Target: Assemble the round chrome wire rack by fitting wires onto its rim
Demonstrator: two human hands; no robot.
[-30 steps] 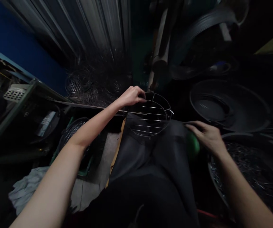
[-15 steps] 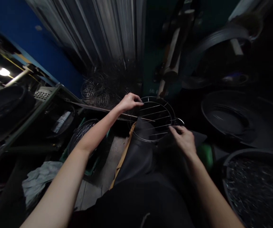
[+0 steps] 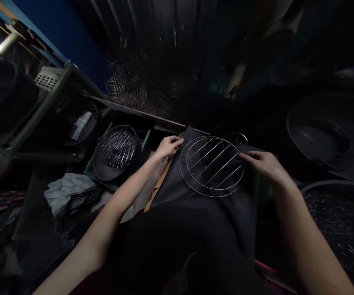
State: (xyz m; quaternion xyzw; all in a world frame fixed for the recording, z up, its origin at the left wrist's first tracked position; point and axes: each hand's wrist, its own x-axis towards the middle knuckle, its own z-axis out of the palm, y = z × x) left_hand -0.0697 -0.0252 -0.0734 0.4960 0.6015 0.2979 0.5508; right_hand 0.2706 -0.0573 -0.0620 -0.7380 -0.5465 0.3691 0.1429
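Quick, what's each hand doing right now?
Left hand: fingers on the wire rack rim's left edge.
Right hand: fingertips on its right edge.

Metal workshop: wire racks (image 3: pixel 127 88), tubs (image 3: pixel 321 135) w/ parts.

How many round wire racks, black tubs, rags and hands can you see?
Round wire rack on the lap, held by both hands: 1
Black tubs on the right side: 2
Black tub of metal rods: 1
Pale rag: 1
Hands: 2, left hand, right hand
Total: 7
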